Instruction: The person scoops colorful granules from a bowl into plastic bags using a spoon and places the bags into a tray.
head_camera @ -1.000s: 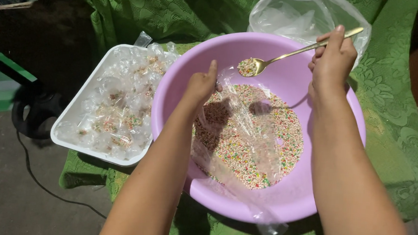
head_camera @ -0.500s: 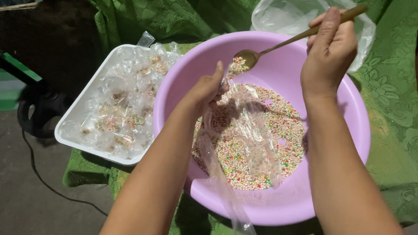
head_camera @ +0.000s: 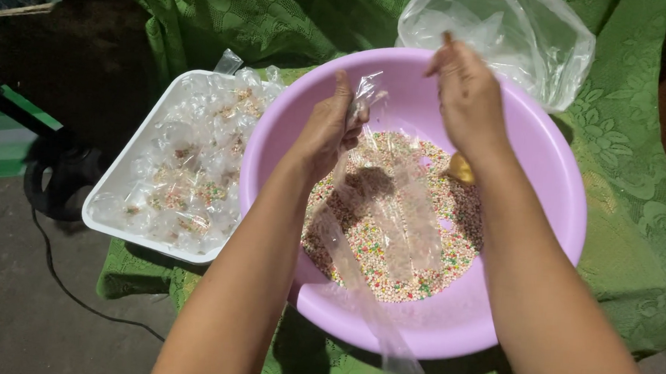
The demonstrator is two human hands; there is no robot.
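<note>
Your right hand (head_camera: 469,95) dropped the gold spoon (head_camera: 461,169) it had held up; it lay in the sprinkles at centre right. Your left hand (head_camera: 329,129) lifted the clear bag's (head_camera: 382,205) mouth toward upper centre.

One cam only, head-worn, so no second view to overlap with. Looks steeply down and slightly fwd from above the person's forearms, close range. Both arms enter from bottom edge; left hand (head_camera: 330,129) and right hand (head_camera: 468,95) sit upper-centre. Purple basin (head_camera: 530,245) fills mid-frame, white tray (head_camera: 104,219) at left, green cloth (head_camera: 631,228) on the worktop to the right edge, floor (head_camera: 10,306) lower left.
</note>
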